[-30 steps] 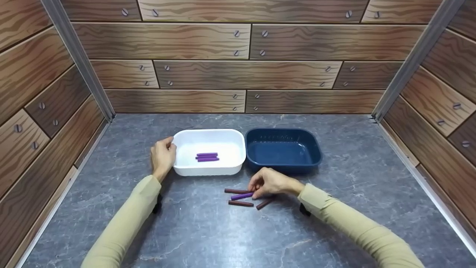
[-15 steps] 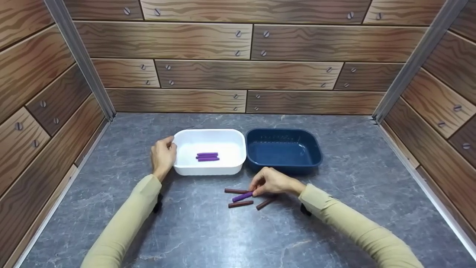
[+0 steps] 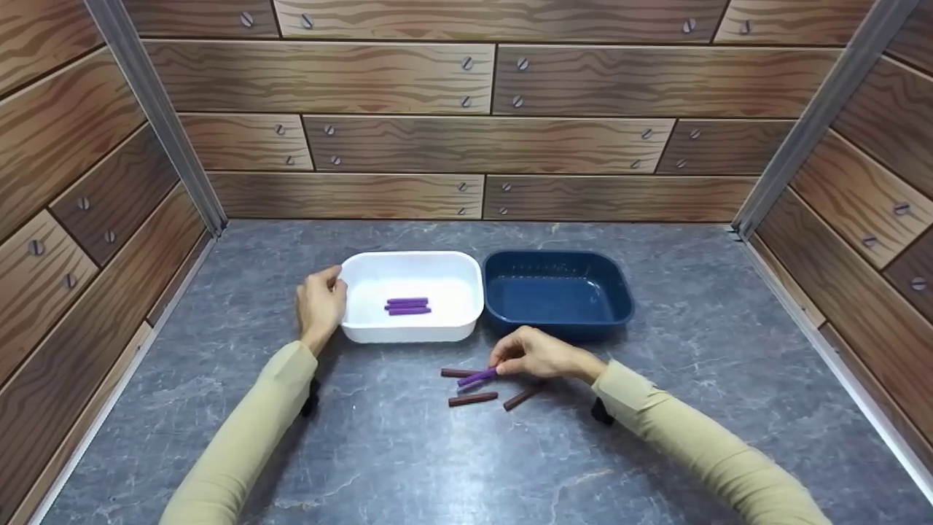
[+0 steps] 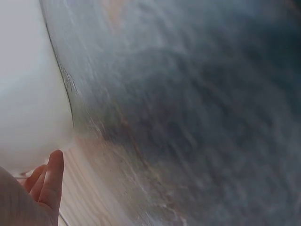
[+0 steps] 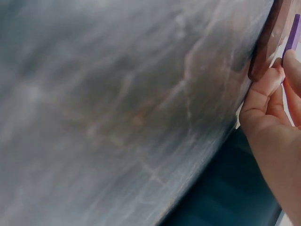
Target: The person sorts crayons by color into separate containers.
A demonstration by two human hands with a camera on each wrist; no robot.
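My right hand (image 3: pixel 543 355) pinches a purple crayon (image 3: pixel 477 377) between thumb and fingertips, its left end tilted down just over the table. Brown crayons lie around it: one (image 3: pixel 459 372) behind, one (image 3: pixel 473 399) in front and one (image 3: pixel 523 396) slanting under the hand. In the right wrist view the purple crayon (image 5: pixel 292 33) sticks up from the fingertips beside a brown crayon (image 5: pixel 270 40). My left hand (image 3: pixel 319 305) holds the left rim of the white tray (image 3: pixel 412 334), with fingers (image 4: pixel 53 181) along its outer wall. Three purple crayons (image 3: pixel 408 306) lie side by side in that tray.
A dark blue tray (image 3: pixel 557 327) stands against the white tray's right side, with no crayons visible in it. The grey marbled tabletop (image 3: pixel 408 452) is enclosed by wood-patterned walls (image 3: pixel 481 146) at the back and sides.
My right hand has lifted the purple crayon slightly off the table, turning it to a steeper slant. The front brown crayon has turned a little. My left hand stays at the white tray.
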